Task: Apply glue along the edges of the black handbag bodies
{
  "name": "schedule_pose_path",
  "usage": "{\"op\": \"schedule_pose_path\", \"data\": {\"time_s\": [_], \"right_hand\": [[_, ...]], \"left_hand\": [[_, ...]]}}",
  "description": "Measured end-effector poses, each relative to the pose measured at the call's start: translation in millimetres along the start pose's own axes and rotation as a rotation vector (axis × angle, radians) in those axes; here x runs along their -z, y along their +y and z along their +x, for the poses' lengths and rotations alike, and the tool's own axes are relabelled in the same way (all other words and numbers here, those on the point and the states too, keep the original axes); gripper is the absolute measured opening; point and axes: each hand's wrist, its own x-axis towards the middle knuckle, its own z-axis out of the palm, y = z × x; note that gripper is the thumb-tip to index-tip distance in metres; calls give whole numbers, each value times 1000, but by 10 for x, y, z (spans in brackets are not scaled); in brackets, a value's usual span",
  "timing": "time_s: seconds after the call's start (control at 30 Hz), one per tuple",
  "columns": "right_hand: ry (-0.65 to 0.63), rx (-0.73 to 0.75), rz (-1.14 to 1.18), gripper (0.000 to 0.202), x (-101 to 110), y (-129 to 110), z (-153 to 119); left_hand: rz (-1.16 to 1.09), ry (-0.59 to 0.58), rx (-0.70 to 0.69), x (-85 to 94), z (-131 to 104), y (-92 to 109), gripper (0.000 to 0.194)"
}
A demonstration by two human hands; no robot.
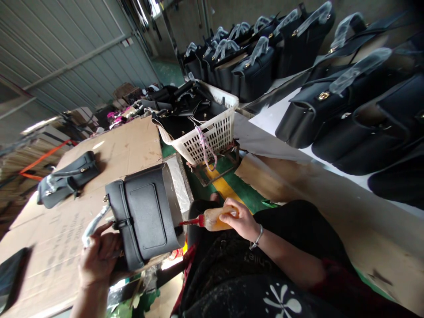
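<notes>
A black handbag (148,215) lies on its side at the edge of the cardboard-covered table, its open end facing my lap. My left hand (101,254) grips the bag near its plastic-wrapped handle (94,225); some fingers are hidden behind the bag. In my right hand (242,220) is a squeeze bottle (216,219) of amber liquid with a long red nozzle (192,222). The bottle lies nearly level, and its nozzle tip is at the bag's open edge. Whether the tip touches the edge I cannot tell.
Another black bag (69,176) lies on the cardboard (132,141) to the left. A white plastic basket (212,137) of black bag pieces stands ahead on a metal stand. Several finished-looking black bags (326,101) line the table on the right. A dark flat piece (13,274) sits at lower left.
</notes>
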Motion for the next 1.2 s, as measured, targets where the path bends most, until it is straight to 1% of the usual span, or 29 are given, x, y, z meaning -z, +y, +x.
{"op": "schedule_pose_path", "data": {"time_s": [0.13, 0.27, 0.33, 0.4, 0.47, 0.57, 0.7, 0.77, 0.87, 0.93, 1.0, 1.13, 1.2], "right_hand": [[-60, -1, 25, 27, 13, -9, -13], [-24, -3, 1, 28, 26, -55, -15], [-19, 4, -2, 27, 30, -72, -11], [-39, 14, -7, 29, 42, -80, -13], [-35, 20, -24, 31, 69, -85, -23], [3, 31, -48, 29, 121, -102, -50], [-43, 80, -67, 27, 140, -137, -72], [-17, 87, -83, 27, 123, -140, -64], [54, 72, -72, 26, 89, -126, -32], [65, 67, -41, 25, 69, -112, -9], [51, 56, -26, 26, 56, -95, 3], [-27, 1, -8, 26, 66, -58, -36], [-78, 2, 14, 27, 80, -49, -71]], "left_hand": [[-5, -1, 24, 9, 1, -2, 51], [-21, 14, 28, -5, 2, -4, 45], [-27, 43, 48, -22, 0, 3, 39], [-35, 89, 75, -41, -7, 12, 33], [-43, 112, 88, -52, -17, 19, 30], [-38, 71, 62, -44, -25, 19, 29], [-7, -15, -4, -3, -13, 9, 26], [3, -45, 6, 11, -7, 6, 26], [13, -52, 16, 2, -14, 8, 25], [28, -34, -3, -14, -28, 11, 29], [41, -35, -12, -20, -38, 13, 35], [53, -65, 6, 0, -43, 10, 33], [62, -61, 11, 1, -46, 5, 36]]}}
